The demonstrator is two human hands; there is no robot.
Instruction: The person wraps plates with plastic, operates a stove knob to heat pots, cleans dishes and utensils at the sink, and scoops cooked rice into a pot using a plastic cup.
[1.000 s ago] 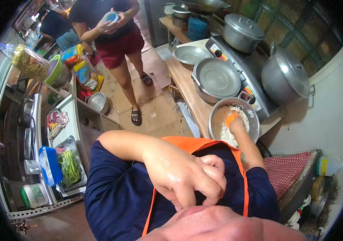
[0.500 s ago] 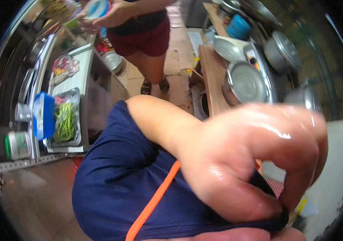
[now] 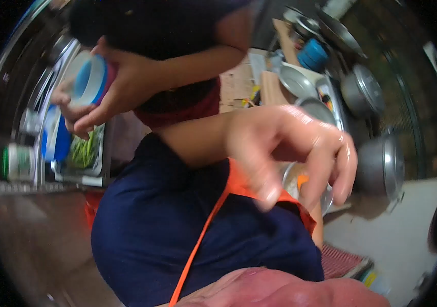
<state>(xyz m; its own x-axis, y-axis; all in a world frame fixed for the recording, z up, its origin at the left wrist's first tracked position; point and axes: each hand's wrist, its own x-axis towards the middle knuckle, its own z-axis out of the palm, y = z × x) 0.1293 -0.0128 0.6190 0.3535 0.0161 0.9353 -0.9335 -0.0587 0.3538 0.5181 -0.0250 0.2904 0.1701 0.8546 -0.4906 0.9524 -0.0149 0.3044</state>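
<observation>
My left hand (image 3: 298, 148) is raised in front of the orange apron (image 3: 246, 179), wet and shiny, with its fingers bent and apart and nothing in them. Behind it, a metal bowl (image 3: 291, 173) on the right is partly covered. An orange tool (image 3: 302, 180) shows inside the bowl, against white contents. My right forearm (image 3: 318, 227) reaches up to that bowl, but my left hand hides the fingers of my right hand, so their grip cannot be made out.
Another person (image 3: 152, 66) stands close at the upper left, both hands around a blue-rimmed container (image 3: 93, 79). Lidded pots (image 3: 379, 166) and metal pans (image 3: 298, 82) line the right side. Green vegetables (image 3: 84, 151) lie in a tray beside a blue container (image 3: 57, 135) at left.
My left hand has risen from near my face and swung out to the right, its fingers spreading. The other person has come nearer with the container. The bowl is partly in view again.
</observation>
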